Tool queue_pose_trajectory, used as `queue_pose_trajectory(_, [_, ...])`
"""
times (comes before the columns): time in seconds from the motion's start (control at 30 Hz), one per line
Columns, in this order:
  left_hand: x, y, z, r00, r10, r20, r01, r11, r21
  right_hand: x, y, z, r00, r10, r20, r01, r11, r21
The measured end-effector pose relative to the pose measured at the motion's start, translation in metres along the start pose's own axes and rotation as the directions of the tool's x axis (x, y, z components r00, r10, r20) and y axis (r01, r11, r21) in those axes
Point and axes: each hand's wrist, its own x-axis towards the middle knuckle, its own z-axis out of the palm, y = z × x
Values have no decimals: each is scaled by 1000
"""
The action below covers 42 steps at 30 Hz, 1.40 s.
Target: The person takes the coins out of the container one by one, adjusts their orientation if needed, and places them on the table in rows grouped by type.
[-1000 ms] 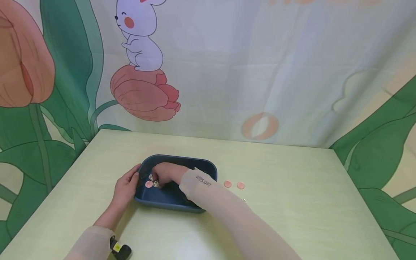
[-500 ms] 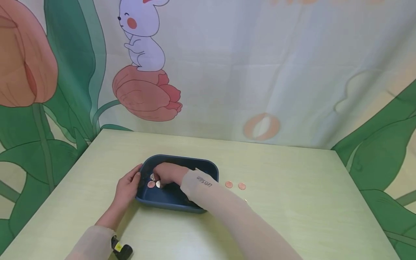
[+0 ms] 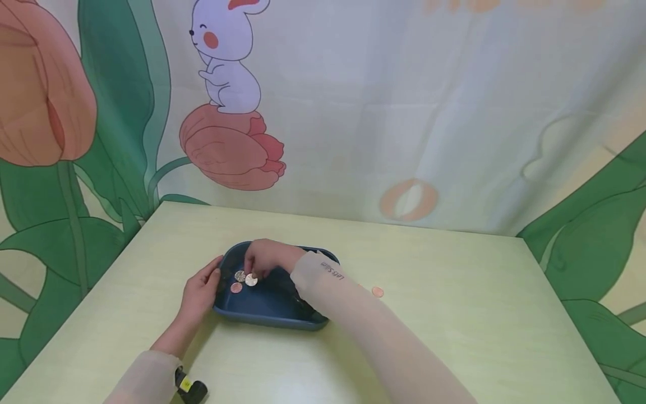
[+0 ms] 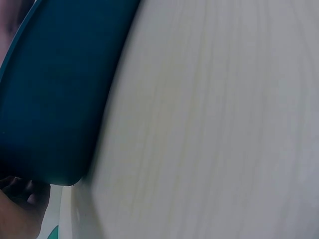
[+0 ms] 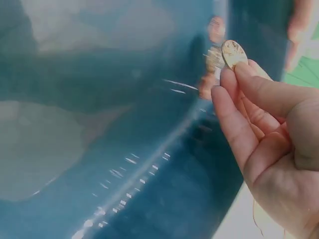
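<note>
My right hand (image 3: 267, 257) is inside a dark blue tray (image 3: 272, 323), near its left end. It pinches a gold-coloured coin (image 5: 233, 53) by the edge between thumb and fingertips, clear of the tray's floor in the right wrist view. Close by, a silvery-gold coin (image 3: 239, 276) and a copper-coloured coin (image 3: 236, 288) lie in the tray. My left hand (image 3: 198, 293) holds the tray's left end, thumb at the rim and fingers along the outer wall. Only part of this hand (image 4: 22, 211) shows in the left wrist view.
To the right of the tray, a copper-coloured coin (image 3: 377, 292) lies on the pale wooden table (image 3: 479, 314), beside the right sleeve (image 3: 363, 314). The sleeve covers part of the tray and table. A printed curtain (image 3: 353, 123) hangs behind the table's far edge.
My right hand has lifted slightly and shifted right, bringing a gold-coloured coin into sight at its fingertips. The right sleeve now hides more of the table coins. The left hand keeps its hold.
</note>
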Motion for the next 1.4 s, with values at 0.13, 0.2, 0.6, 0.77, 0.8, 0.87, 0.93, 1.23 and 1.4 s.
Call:
queue_pose_trajectory(0.13, [-1, 0, 1, 1000, -3, 0, 3, 1000, 9, -10, 1, -16, 1000, -19, -20, 21, 992, 127])
queue_pose_trajectory(0.2, [-2, 0, 1, 1000, -6, -1, 6, 1000, 8, -19, 3, -26, 999, -32, -27, 36, 982, 184])
queue_pose_trajectory(0.6, [-5, 0, 2, 1000, -15, 7, 15, 1000, 3, -100, 23, -55, 979, 124, -161, -25, 862, 507])
queue_pose_trajectory(0.77, [-6, 0, 2, 1000, -14, 0, 14, 1000, 21, -139, 44, -48, 969, 144, -202, -7, 829, 559])
queue_pose_trajectory(0.8, [-6, -1, 2, 1000, -13, -1, 13, 1000, 22, -146, 49, -46, 966, 146, -212, -2, 828, 561])
queue_pose_trajectory(0.87, [-6, 0, 2, 1000, -15, 2, 15, 1000, 27, -160, 57, -40, 960, 159, -230, 2, 820, 573])
queue_pose_trajectory(0.93, [-6, 0, 2, 1000, -13, 0, 13, 1000, 28, -173, 64, -35, 955, 168, -243, 5, 813, 582])
queue_pose_trajectory(1.23, [-3, 1, 1, 1000, -7, 4, 6, 1000, 29, -217, 92, -14, 936, 219, -276, 2, 780, 626])
queue_pose_trajectory(1.4, [-2, 1, 1, 1000, -1, 0, 1, 1000, 26, -234, 106, 1, 911, 299, -283, -24, 724, 689])
